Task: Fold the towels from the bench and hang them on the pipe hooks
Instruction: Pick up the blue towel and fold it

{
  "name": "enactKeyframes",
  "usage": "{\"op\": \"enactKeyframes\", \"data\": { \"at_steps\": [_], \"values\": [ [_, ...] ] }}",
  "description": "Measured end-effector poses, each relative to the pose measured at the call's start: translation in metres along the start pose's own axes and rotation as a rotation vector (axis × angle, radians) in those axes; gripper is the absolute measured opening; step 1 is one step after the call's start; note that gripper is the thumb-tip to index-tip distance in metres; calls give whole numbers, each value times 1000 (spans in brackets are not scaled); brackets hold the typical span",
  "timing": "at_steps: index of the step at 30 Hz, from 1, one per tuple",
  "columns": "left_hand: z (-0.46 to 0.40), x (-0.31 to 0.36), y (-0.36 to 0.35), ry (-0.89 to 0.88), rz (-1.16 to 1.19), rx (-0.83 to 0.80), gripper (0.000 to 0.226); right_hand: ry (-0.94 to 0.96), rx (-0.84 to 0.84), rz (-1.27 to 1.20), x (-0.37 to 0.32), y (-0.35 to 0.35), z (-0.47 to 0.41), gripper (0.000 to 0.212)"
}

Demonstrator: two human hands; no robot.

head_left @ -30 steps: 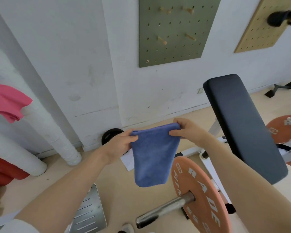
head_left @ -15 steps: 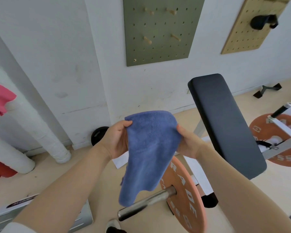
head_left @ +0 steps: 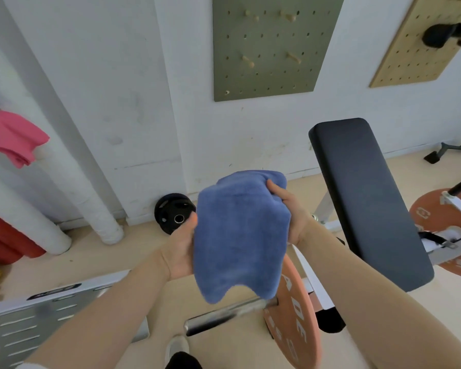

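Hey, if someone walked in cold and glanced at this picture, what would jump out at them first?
Dead centre, a blue towel held up between the left hand and right hand. Next, the pink towel hanging by the white pipe at far left, and the black bench pad slanting down the right side.

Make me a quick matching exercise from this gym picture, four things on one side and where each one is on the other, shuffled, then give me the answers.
Things
1. blue towel
2. pink towel
3. green pegboard
4. black weight plate

Places
A. fixed on the wall
B. hanging by the white pipe
C. on the floor against the wall
D. held between both hands

Pairs: 1-D, 2-B, 3-A, 4-C
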State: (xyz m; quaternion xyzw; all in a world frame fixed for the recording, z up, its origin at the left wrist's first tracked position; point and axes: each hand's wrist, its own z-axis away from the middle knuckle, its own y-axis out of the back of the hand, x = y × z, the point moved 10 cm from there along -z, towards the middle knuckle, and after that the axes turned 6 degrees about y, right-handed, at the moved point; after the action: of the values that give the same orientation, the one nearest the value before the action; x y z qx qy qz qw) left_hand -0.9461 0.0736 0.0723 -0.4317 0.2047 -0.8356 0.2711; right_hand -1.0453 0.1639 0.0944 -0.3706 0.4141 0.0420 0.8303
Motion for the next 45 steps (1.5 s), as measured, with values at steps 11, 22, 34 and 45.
{"op": "enactKeyframes", "data": {
  "at_steps": [11,22,34,45],
  "values": [
    [0,15,32,-173,-271,275,22,-128,31,353,43,32,-3,51],
    [21,67,51,-529,-618,679,10,313,115,668,-10,20,-3,27],
    [20,78,35,-494,-385,319,30,326,15,447,-30,-2,-5,27],
    [13,61,13,-345,-483,143,45,289,2,416,-30,-3,-7,16]
  ]
}}
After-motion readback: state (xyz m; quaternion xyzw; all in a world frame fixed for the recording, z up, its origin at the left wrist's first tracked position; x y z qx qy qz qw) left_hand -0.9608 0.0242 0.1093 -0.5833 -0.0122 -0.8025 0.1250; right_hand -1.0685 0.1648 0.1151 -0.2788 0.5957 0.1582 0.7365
